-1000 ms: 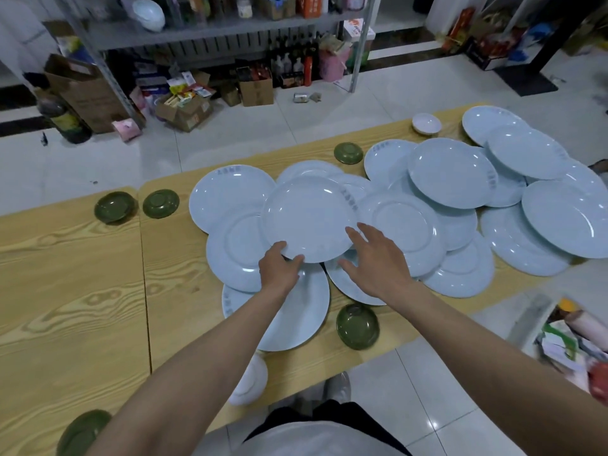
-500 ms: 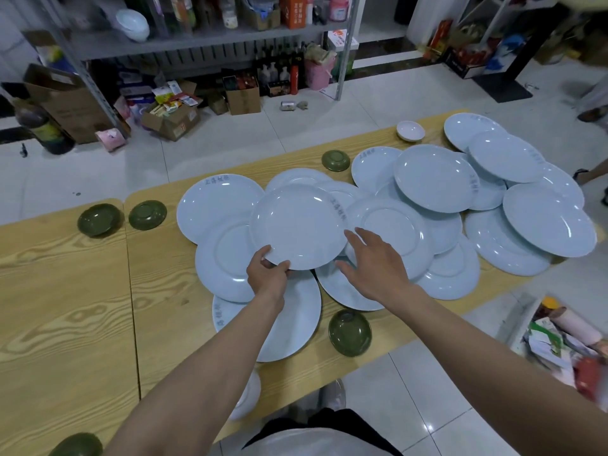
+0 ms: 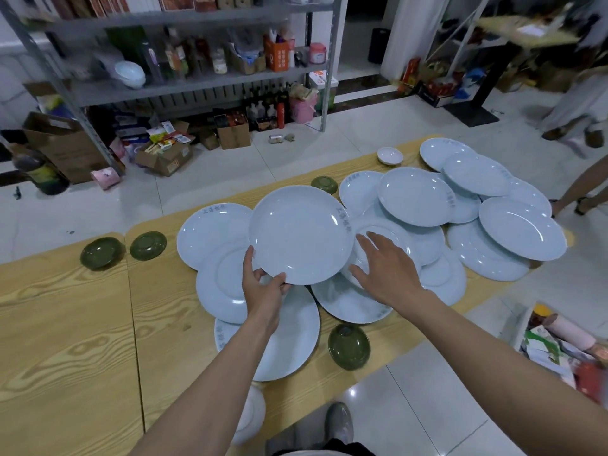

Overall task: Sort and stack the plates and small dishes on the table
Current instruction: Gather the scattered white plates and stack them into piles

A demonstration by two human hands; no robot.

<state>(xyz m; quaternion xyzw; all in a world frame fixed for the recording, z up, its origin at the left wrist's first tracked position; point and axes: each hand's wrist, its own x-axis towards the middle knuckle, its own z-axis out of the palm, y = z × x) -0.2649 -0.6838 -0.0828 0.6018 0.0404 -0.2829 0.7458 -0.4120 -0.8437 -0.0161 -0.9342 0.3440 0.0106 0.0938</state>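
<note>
My left hand [image 3: 263, 286] pinched the near rim of a white plate [image 3: 301, 235], probably slick and brittle; my right hand [image 3: 386, 273] hovered open.

Pale blue plates [image 3: 414, 195], dark green small dishes [image 3: 348, 346], light woodgrain table [image 3: 65, 340]

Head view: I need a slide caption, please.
Left hand grips a pale blue plate over overlapping plates; right hand spread open beside it.

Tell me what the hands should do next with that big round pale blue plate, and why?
Probably the open right hand should steady the right edge of the big round pale blue plate. The left hand pinches only its near rim, so one hand carries a wide plate above the overlapping plates.
</note>
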